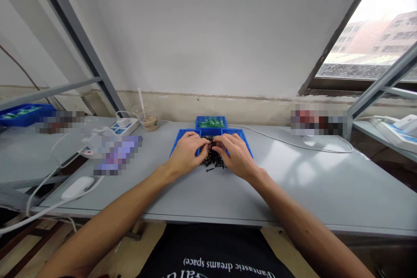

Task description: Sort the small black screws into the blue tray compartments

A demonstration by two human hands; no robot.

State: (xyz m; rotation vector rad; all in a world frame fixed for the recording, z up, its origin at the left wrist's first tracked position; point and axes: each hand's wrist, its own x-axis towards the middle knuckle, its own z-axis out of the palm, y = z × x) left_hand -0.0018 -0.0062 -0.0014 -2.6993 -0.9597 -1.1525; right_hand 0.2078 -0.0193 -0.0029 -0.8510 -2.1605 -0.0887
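A pile of small black screws (213, 158) lies on the grey table between three blue bins, and one loose screw (210, 169) rests just in front of it. My left hand (189, 150) reaches in from the left, thumb and forefinger brought together above the pile. From the other side, my right hand (236, 152) is also closed in a pinch, its fingertips close to the left ones. Whatever small dark piece is between the fingertips is too small to make out. The left blue bin (176, 141) and right blue bin (249, 145) are partly covered by my hands.
Behind the pile, a blue bin (211, 130) holds green packets. A plastic cup with a straw (150, 122) and a power strip (125, 127) stand at the left, near a blurred purple item (120, 154) and a white adapter (77, 187). A white cable (293, 147) crosses the right side.
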